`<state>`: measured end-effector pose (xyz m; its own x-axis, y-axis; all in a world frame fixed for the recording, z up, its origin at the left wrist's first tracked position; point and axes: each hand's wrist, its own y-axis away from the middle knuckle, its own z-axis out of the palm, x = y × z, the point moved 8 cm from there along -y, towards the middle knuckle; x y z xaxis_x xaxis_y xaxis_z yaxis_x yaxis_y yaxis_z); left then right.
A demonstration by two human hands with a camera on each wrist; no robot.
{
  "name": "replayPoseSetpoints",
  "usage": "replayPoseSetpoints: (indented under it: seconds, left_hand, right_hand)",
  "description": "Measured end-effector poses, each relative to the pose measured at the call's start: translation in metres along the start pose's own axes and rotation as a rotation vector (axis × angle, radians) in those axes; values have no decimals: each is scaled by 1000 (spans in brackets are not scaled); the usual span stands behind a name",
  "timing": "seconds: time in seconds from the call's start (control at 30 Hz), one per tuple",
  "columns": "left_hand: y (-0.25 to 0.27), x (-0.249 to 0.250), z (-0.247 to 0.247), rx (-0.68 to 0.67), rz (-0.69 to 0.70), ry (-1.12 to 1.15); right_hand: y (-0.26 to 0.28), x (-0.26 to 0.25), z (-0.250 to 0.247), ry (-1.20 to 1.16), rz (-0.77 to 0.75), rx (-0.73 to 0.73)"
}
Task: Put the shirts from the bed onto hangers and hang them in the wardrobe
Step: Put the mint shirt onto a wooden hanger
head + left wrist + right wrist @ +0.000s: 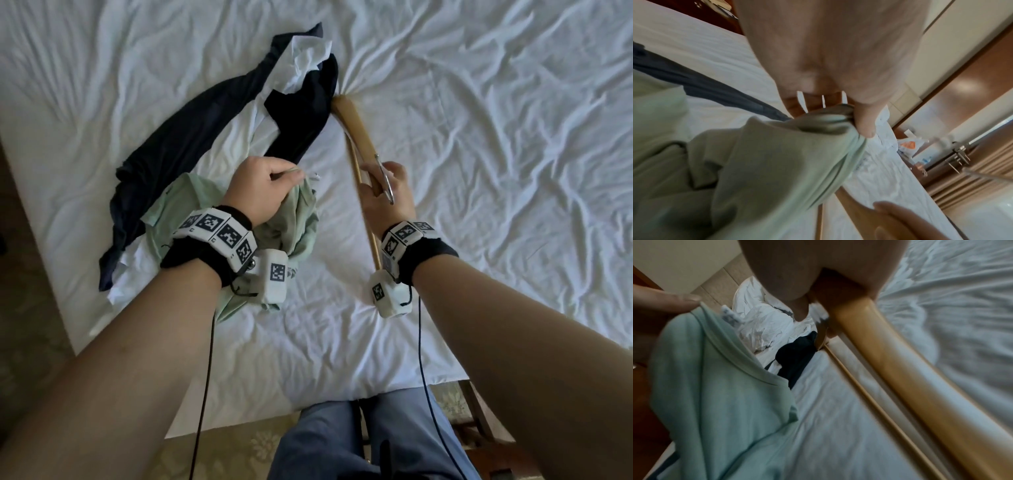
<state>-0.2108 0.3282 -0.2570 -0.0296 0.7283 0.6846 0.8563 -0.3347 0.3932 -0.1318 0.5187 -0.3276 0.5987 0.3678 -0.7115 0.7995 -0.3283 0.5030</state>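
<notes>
A dark shirt [212,113] and a white shirt [301,65] lie on the bed [513,137] at 11 o'clock. The left hand [263,186] pinches the green shirt [301,236] at its neckline. Just beside it, at 3 o'clock, the right hand [388,190] grips the wooden hanger [356,126]; its long axis runs 12 to 6, so its far arm likely enters that neck opening next.

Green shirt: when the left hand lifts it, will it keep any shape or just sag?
Probably sag: the green shirt hangs in loose folds below the left hand pinching it. It looks thin, so likely light. Bunched under the fingers, it seems unlikely to slip.
</notes>
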Motion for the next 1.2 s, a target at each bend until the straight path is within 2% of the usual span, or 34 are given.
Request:
replayPoseSetpoints:
  seconds: [0.27, 0.4, 0.57, 0.6, 0.63, 0.73, 0.8, 0.97, 1.1, 1.17, 1.2]
  left_hand:
    - [45, 33, -67, 115, -20, 148]
    - [65, 63, -106, 163, -28, 288]
    - [95, 97, -157, 214, -75, 504]
    - [100, 103, -165, 194, -112, 437]
    - [104, 109, -171, 138, -149, 269]
    - [119, 107, -168, -101, -301, -389]
    - [127, 87, -157, -215, -371, -607]
    - [142, 40, -148, -135, -443, -649]
    - [164, 12, -137, -231, -476, -766]
    - [168, -1, -138, -208, -482, -715]
    - [167, -6, -139, -169, -470, -617]
  right_hand:
    - [30, -57, -12, -79, -40, -5]
    - [50, -115, -33, -209, -100, 34]
    - [78, -195, -62, -196, -239, 45]
    - [84, -210, -67, -187, -269, 53]
    - [90, -222, -72, -180, -292, 62]
    - [108, -244, -83, -152, -330, 76]
    - [115, -248, -85, -83, -352, 76]
    - [126, -229, -64, 38, -328, -10]
    - [131, -206, -36, 82, -311, -72]
    - [133, -196, -25, 90, -293, -101]
    - [134, -193, -21, 88, -290, -112]
